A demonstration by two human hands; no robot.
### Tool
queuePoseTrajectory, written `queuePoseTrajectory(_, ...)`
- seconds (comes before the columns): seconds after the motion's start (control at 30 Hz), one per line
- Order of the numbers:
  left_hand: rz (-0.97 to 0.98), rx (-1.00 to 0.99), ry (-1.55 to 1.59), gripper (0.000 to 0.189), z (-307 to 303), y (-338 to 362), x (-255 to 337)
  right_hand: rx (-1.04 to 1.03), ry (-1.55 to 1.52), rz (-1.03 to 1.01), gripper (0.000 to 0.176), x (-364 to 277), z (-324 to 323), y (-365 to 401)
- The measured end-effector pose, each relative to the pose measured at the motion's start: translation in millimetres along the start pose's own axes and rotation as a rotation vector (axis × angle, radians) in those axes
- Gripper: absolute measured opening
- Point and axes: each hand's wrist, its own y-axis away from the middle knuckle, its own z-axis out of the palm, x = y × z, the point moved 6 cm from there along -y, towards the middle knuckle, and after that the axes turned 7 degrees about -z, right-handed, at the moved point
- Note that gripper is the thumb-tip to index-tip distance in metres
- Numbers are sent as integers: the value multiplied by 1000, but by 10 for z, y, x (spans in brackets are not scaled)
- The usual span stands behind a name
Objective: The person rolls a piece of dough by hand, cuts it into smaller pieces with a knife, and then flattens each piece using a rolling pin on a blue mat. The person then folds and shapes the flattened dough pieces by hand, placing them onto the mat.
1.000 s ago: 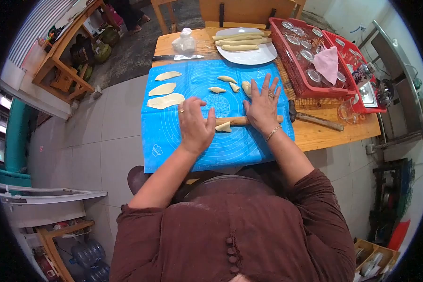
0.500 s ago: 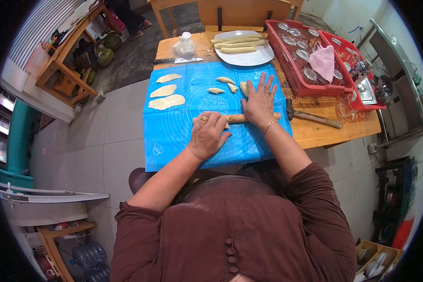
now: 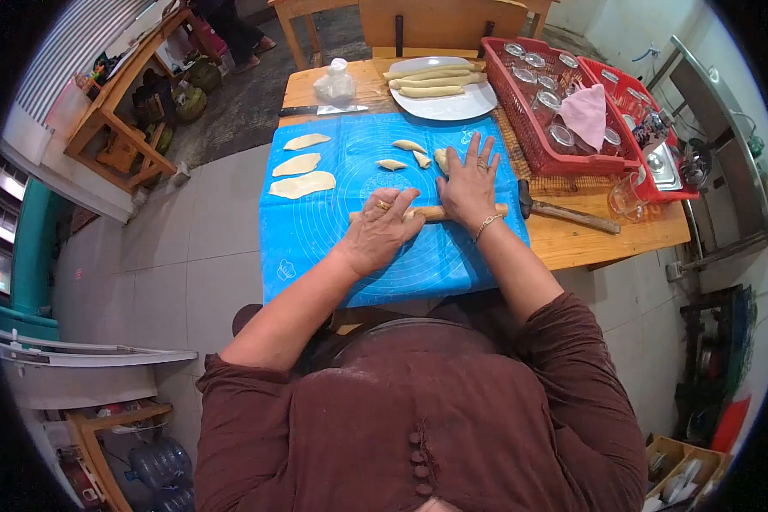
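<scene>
Left hand (image 3: 374, 229) sliding forward since earlier frame, fingers flat over rolling pin (image 3: 428, 212); right hand (image 3: 469, 189) splayed, palm pressing pin's other end; neither gripping. Pin lying crosswise under both palms on blue mat (image 3: 316, 247). Step: rolling dough, hidden beneath. Next stroke probably needing even two-palm pressure.

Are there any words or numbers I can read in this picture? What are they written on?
No text here can be read.
Blue mat: white printed rings and small marks, maybe numbers, too blurred to read.
Rolling pin: no writing shows.
Plate: no writing shows.
Red basket: no writing shows.
</scene>
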Motion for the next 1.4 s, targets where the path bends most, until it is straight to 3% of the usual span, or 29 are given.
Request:
queuePoseTrajectory(0.23,63,-48,-67,13,79,10,23,32,-27,-16,62,15,27,-13)
queuePoseTrajectory(0.57,-28,57,42,10,14,-58,-68,-29,-5,10,61,3,19,-19)
queuePoseTrajectory(0.8,-134,112,129,3,10,8,-49,98,-35,-53,61,-27,-15,63)
queuePoseTrajectory(0.97,-54,99,90,1,-50,91,66,124,-53,-68,60,-42,-30,139)
queuePoseTrajectory(1.1,14,130,101,2,-48,169,162,111,-62,-70,58,-64,-58,202)
queuePoseTrajectory(1.4,-39,30,158,11,-22,350,296,128,-165,-121,57,-226,-206,344)
